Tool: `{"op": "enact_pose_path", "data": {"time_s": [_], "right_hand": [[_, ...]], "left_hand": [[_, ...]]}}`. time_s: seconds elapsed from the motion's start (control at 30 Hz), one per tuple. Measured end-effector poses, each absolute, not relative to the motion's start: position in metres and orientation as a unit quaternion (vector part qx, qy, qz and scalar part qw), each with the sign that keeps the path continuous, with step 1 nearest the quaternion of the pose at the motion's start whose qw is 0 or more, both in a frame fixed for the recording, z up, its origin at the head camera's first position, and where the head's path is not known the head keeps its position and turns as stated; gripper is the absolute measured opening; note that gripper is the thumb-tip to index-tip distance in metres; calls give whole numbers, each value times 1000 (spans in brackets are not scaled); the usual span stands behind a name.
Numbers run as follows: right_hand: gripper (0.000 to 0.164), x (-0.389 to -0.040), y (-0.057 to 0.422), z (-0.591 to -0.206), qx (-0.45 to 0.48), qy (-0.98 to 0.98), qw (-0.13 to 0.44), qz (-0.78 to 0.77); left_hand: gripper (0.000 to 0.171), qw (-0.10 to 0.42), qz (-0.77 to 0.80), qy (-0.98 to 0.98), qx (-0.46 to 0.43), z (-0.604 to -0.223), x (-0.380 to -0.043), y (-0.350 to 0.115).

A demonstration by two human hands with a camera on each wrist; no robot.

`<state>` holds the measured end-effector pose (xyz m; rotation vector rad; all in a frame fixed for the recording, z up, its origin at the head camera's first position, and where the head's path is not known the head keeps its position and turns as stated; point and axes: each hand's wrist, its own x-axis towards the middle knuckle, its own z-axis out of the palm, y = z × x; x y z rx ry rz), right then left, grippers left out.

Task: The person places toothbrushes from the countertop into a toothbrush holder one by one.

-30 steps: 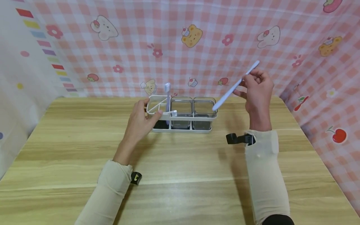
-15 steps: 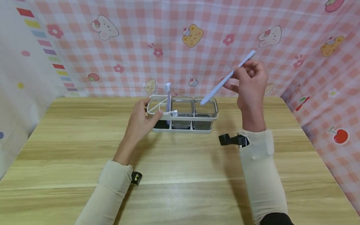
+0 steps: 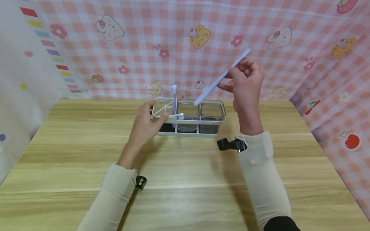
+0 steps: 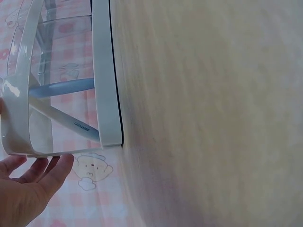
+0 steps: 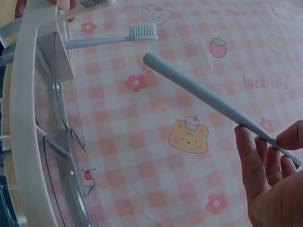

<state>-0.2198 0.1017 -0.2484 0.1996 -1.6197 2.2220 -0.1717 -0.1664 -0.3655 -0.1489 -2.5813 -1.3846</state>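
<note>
My left hand (image 3: 144, 123) grips the left end of a white toothbrush rack (image 3: 206, 122), thumb over the front rim and fingers around the outer side. Inside that end compartment lean two toothbrushes: a bluish one (image 3: 174, 91) with its bristle head up, and a white one (image 3: 180, 116) tilted towards the front. Their handles cross low in the rack in the left wrist view. Above the rack, my right hand (image 3: 248, 86) pinches a light blue toothbrush (image 3: 212, 86) near its upper end. Its handle slants down to the left, the tip over the clear cups.
Two clear cups (image 3: 188, 126) sit in the rack's middle and right compartments. The rack stands on a wooden table (image 3: 179, 179), near its back edge. A pink checked cloth (image 3: 130, 48) hangs behind and along the right side.
My right hand has moved left with the light blue toothbrush, bringing its lower tip from beyond the right cup to above the cups. The left hand keeps its place on the rack.
</note>
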Motion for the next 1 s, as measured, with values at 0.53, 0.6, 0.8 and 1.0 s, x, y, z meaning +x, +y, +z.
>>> {"op": "enact_pose_path", "data": {"time_s": [0.53, 0.6, 0.8, 1.0], "right_hand": [[16, -217, 69, -254, 117, -595, 167, 777], [17, -217, 65, -255, 124, -595, 163, 777], [17, -216, 56, -259, 132, -602, 154, 772], [16, -216, 49, -264, 140, -619, 149, 758]], "left_hand": [[72, 109, -467, -876, -54, -366, -172, -167], [72, 109, -469, -875, -54, -366, -172, -167], [72, 109, -466, -876, -53, -367, -171, -167], [73, 110, -465, -877, -53, -366, -172, -166]]}}
